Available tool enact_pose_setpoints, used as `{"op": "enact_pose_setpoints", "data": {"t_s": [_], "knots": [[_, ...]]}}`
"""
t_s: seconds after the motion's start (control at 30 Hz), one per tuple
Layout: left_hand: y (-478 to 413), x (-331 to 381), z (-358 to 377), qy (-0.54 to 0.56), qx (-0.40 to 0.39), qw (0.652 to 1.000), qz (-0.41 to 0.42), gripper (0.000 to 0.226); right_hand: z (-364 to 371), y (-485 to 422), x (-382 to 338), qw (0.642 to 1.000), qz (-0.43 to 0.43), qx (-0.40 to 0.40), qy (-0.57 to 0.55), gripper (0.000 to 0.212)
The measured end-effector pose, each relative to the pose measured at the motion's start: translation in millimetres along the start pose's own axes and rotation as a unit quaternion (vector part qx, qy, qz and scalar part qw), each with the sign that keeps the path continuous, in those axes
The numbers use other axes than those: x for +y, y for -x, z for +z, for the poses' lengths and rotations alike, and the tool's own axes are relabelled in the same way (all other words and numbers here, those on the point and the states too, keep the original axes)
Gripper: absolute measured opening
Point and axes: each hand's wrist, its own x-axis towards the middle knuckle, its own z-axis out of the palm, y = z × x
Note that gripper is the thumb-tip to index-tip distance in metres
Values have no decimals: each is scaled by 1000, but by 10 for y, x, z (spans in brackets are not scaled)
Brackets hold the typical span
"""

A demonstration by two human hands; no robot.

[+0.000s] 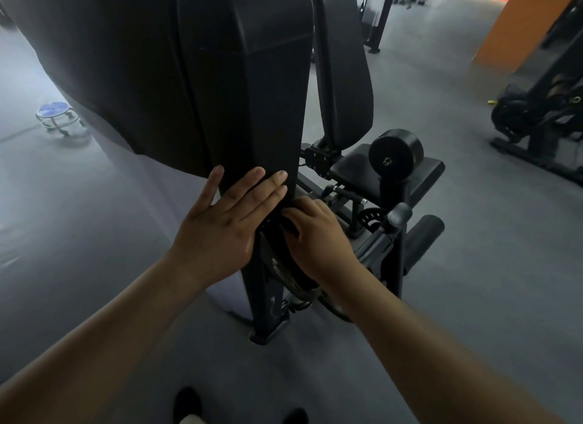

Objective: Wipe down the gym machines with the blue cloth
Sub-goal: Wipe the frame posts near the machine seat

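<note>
A black gym machine stands in front of me, its tall weight-stack shroud filling the upper middle of the head view. My left hand lies flat on the shroud's lower end, fingers straight and spread. My right hand is just to its right, with its fingers curled in among dark parts under the shroud's bottom edge. Whether those fingers hold anything is hidden. No blue cloth shows anywhere.
The machine's backrest, seat pad and two round roller pads extend to the right. A small blue-topped stool sits on the grey floor at left. Another black machine and an orange pillar stand at right.
</note>
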Motion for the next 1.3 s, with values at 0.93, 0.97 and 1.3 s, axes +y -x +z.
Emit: {"op": "enact_pose_setpoints", "data": {"t_s": [0.93, 0.97, 1.3], "knots": [[13, -148, 128, 23, 34, 998, 57, 76, -30, 20, 24, 996, 84, 16, 5, 33], [12, -135, 129, 27, 37, 998, 53, 76, -40, 52, 51, 997, 74, 17, 1, 32], [76, 134, 102, 60, -21, 998, 10, 68, -97, -86, 0, 950, 280, 12, -139, 17]]}}
